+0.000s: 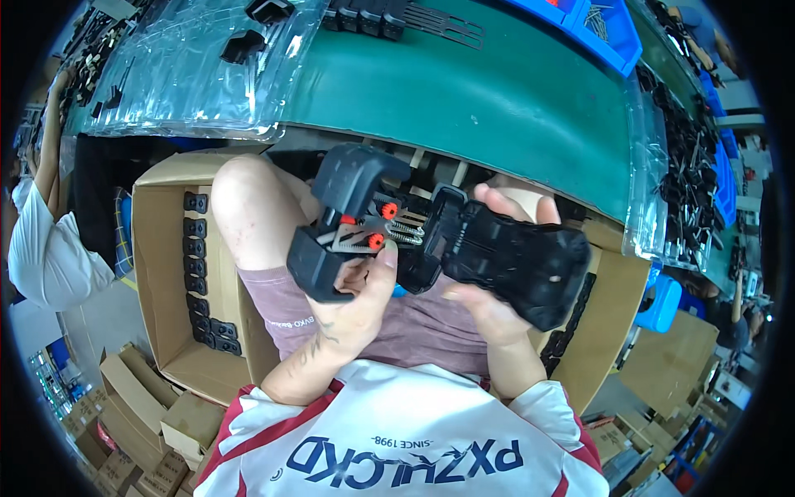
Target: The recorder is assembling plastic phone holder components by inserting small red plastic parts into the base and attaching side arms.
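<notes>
A green table (497, 99) spreads across the upper part of the view, beyond the person's knees. On the near side of it stands an open cardboard box (149, 232), its walls to either side of the bare legs. At the upper left, a clear plastic sheet (186, 87) lies over the table with a few black pieces on it. A co-worker's white shirt (54, 240) shows at the far left. At the upper right, a blue bin (619, 51) holds thin metal pieces.

Over the lap, in front of the table's edge, the person holds a black casing (356, 186) on the left and a long ribbed black part (517, 257) on the right, close together; whether they are fastened cannot be told. The right hand (501, 321) grips the ribbed part across its width, thumb on the near side and fingers on the far side. The left hand (360, 290) curls around the casing's near edge, thumb reaching up to its open middle. Small black pieces (195, 247) line the box's left side. Inside the casing sit red wheels (388, 210) and, smallest, thin springs (407, 229).
</notes>
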Action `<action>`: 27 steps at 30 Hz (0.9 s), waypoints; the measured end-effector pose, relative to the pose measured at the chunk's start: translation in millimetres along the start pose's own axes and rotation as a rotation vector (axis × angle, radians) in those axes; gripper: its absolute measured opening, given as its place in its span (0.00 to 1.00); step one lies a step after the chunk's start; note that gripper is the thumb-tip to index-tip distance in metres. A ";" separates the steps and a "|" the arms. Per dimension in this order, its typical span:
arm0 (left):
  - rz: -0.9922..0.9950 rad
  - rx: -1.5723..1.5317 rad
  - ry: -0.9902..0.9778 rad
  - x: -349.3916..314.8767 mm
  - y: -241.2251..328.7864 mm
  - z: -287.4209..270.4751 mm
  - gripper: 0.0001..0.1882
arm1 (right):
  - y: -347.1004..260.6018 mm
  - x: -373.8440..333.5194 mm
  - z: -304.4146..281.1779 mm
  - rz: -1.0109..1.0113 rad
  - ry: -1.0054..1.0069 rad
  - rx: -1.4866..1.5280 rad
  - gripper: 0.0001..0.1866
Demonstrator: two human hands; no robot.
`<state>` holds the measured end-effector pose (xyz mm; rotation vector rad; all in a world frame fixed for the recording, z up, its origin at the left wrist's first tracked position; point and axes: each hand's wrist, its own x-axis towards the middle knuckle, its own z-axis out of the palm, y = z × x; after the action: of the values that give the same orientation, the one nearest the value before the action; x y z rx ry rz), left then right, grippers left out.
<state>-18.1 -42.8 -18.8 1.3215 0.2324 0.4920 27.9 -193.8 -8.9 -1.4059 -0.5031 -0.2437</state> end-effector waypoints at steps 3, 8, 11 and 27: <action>0.169 0.270 -0.075 1.4 0.3 -10.6 0.09 | 9.4 -0.7 12.5 -0.061 -0.092 -0.200 0.52; 0.121 0.475 -0.194 -1.7 13.1 -18.0 0.16 | 18.1 -10.4 21.9 -0.079 -0.156 -0.283 0.52; 0.149 0.541 -0.248 -2.2 12.7 -21.2 0.19 | 18.3 -10.2 28.8 -0.079 -0.157 -0.289 0.50; 0.506 0.360 -0.297 4.7 5.5 -18.4 0.29 | 15.1 -3.9 41.6 -0.124 -0.235 -0.474 0.34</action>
<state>-23.1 -23.8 -17.4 1.7953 -0.2827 0.6889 23.4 -151.2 -20.5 -1.8804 -0.7622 -0.3133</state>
